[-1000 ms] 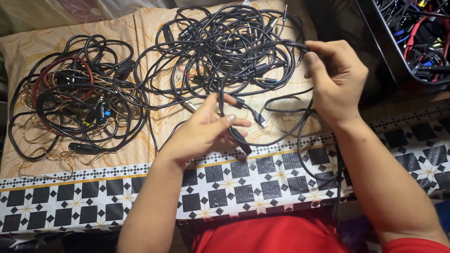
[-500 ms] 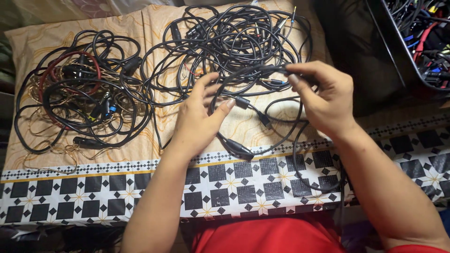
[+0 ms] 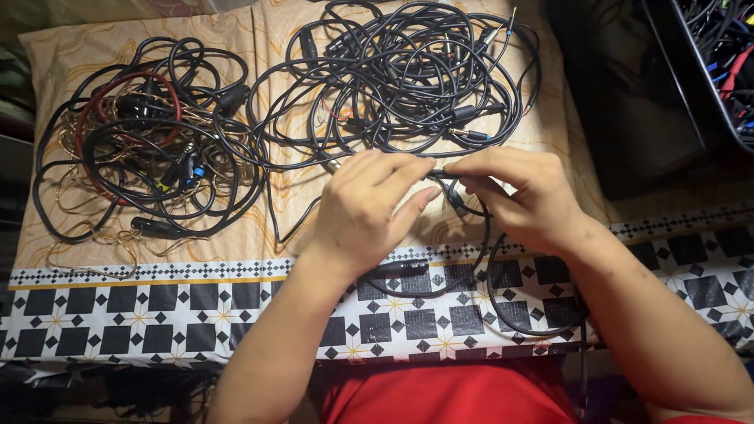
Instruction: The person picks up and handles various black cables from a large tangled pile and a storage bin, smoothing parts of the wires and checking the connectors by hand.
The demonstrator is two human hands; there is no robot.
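A thin black cable (image 3: 471, 259) sits at the frame's centre, pinched between both hands; the left hand (image 3: 369, 208) curls palm-down over it, fingers bent, while the right hand (image 3: 522, 200) grips it with thumb and forefinger, the two nearly touching; its loops hang over the patterned cloth (image 3: 157, 310); two cable tangles lie above, one upper left (image 3: 145, 145), one upper centre (image 3: 408, 74); a dark bin (image 3: 691, 86) of cables sits upper right.

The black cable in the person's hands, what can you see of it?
The black cable is thin, round and rubbery-looking. Left hand and right hand pinch it between fingertips over the patterned cloth. Below the hands it hangs in loose loops, and a thicker black plug lies on the cloth beneath the left hand.
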